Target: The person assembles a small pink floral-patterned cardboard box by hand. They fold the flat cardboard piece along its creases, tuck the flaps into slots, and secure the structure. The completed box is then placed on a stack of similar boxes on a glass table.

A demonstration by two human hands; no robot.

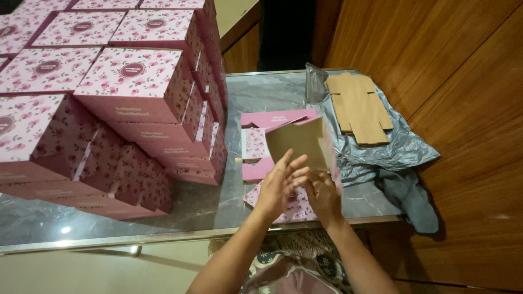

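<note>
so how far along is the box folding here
Done: many folded pink floral boxes stand stacked on the left of the marble table. In hand: the left hand and right hand are bending a half-formed box, brown inside showing. Left: flat brown blanks lie on grey plastic wrap, plus pink flats under the hands.

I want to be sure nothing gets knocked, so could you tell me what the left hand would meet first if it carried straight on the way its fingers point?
The left hand points up and right. It would first meet the brown inside face of the half-folded box both hands hold; its fingertips seem to touch it already.
</note>
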